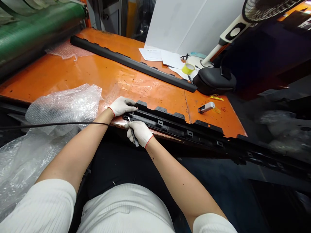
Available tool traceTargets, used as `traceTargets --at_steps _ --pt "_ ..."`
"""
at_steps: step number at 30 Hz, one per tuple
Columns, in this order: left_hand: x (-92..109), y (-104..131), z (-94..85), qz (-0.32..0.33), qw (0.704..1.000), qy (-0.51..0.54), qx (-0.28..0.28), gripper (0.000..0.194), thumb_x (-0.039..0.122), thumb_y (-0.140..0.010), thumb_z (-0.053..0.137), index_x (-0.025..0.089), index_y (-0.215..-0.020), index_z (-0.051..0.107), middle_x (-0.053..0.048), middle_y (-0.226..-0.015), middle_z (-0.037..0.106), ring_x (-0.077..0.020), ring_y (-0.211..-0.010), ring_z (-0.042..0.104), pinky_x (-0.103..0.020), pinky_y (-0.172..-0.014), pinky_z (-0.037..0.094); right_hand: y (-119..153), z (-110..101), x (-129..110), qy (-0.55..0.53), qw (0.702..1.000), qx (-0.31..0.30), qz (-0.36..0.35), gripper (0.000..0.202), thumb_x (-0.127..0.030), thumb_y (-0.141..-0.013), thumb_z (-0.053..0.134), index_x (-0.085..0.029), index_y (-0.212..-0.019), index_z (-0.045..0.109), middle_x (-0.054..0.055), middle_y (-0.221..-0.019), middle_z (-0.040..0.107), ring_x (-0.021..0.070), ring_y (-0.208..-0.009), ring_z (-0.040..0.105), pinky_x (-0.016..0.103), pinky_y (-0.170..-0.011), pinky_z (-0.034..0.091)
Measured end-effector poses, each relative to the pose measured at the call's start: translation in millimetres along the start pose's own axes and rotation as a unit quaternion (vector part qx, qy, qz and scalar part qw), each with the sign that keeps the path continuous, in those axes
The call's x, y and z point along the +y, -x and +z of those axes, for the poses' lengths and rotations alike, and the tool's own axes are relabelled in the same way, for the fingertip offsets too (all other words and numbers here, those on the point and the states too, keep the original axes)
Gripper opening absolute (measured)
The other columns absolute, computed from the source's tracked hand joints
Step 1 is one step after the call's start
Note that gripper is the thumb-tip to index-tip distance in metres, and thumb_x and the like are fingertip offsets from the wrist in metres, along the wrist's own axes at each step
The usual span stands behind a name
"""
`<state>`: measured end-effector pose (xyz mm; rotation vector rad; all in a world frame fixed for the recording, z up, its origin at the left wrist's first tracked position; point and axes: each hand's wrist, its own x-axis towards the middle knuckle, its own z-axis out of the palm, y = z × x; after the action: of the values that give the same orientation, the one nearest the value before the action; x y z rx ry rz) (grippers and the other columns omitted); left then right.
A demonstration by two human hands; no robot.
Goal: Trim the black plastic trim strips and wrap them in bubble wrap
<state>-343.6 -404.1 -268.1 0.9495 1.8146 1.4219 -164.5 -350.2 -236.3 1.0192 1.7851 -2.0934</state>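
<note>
My left hand [122,106], in a white glove with a red cuff edge, holds the near left end of a long black plastic trim strip [167,121], its fingers over the end. This strip lies along the table's front edge with its clips and tabs facing up, and runs past the table to the right. My right hand [141,132], gloved alike, is closed around a slim utility knife [135,141]. The knife's pale tip points up at the strip's end, just below my left fingers. Whether the tip touches the strip I cannot tell.
A second black strip [136,64] lies farther back on the orange table [97,71]. Bubble wrap [65,103] hangs over the left front edge. At right are papers [152,54], yellow tape [188,68], a black case [215,81], a stamp [206,107] and a fan [233,32].
</note>
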Motion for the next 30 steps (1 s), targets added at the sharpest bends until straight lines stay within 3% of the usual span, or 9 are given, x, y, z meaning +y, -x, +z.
traceTargets --at_steps 15,21,23,24,26,28,30 --pt "-0.9 -2.5 1.0 -0.016 1.000 0.019 -0.009 0.036 0.038 -0.068 0.089 0.015 -0.096 0.087 -0.006 -0.092 0.082 -0.0235 -0.085 0.074 -0.034 -0.082 0.061 -4.4 6.6 -11.2 0.050 0.999 0.001 -0.004 0.015 -0.026 -0.094 0.054 -0.021 -0.085 0.064 -0.003 -0.048 0.058 0.0135 -0.031 0.041 0.024 -0.029 0.031" --pt "3.1 1.4 -0.7 -0.017 1.000 -0.002 -0.015 0.034 0.039 -0.072 0.087 0.015 -0.096 0.086 -0.006 -0.090 0.082 -0.0224 -0.082 0.073 -0.033 -0.077 0.060 8.8 -5.5 -7.6 0.173 0.979 -0.106 0.000 0.019 -0.028 -0.098 0.055 -0.020 -0.096 0.072 -0.004 -0.052 0.061 0.0133 -0.035 0.046 0.024 -0.032 0.029" --pt "4.8 2.0 -0.8 -0.013 1.000 -0.021 -0.009 0.033 0.040 -0.073 0.088 0.015 -0.093 0.086 -0.006 -0.088 0.081 -0.0232 -0.082 0.073 -0.033 -0.077 0.060 14.9 -20.0 -0.4 0.225 0.971 -0.032 -0.071 0.022 -0.035 -0.102 0.054 -0.022 -0.096 0.072 -0.004 -0.056 0.063 0.0142 -0.040 0.051 0.024 -0.039 0.036" --pt "5.1 1.8 -0.9 -0.008 0.999 -0.032 -0.008 0.033 0.041 -0.073 0.089 0.015 -0.093 0.086 -0.007 -0.089 0.081 -0.0239 -0.083 0.074 -0.034 -0.079 0.061 17.4 -29.2 4.2 0.254 0.959 0.042 -0.118 0.022 -0.038 -0.102 0.056 -0.023 -0.097 0.071 -0.003 -0.062 0.068 0.0157 -0.047 0.058 0.025 -0.045 0.043" --pt "4.1 1.1 -2.2 0.008 0.999 -0.038 -0.001 0.036 0.041 -0.074 0.089 0.016 -0.099 0.086 -0.009 -0.099 0.083 -0.0263 -0.093 0.076 -0.036 -0.088 0.062 21.1 -49.2 14.3 0.313 0.907 0.204 -0.193 0.020 -0.042 -0.099 0.064 -0.024 -0.102 0.072 0.002 -0.085 0.079 0.0215 -0.073 0.073 0.030 -0.067 0.056" --pt "1.0 2.4 -5.6 0.024 0.999 -0.021 0.035 0.046 0.044 -0.076 0.088 0.016 -0.112 0.085 -0.011 -0.118 0.083 -0.0292 -0.110 0.076 -0.038 -0.101 0.060 23.0 -67.5 24.0 0.372 0.853 0.307 -0.201 0.021 -0.041 -0.096 0.071 -0.025 -0.109 0.074 0.006 -0.101 0.083 0.0279 -0.096 0.078 0.035 -0.084 0.058" --pt "-3.1 8.2 -11.6 0.040 0.995 -0.003 0.096 0.053 0.050 -0.078 0.085 0.016 -0.118 0.083 -0.014 -0.131 0.080 -0.0311 -0.123 0.072 -0.041 -0.112 0.056 23.5 -80.1 32.0 0.424 0.826 0.329 -0.170 0.022 -0.041 -0.097 0.070 -0.026 -0.112 0.076 0.008 -0.100 0.083 0.0310 -0.100 0.079 0.037 -0.086 0.057"
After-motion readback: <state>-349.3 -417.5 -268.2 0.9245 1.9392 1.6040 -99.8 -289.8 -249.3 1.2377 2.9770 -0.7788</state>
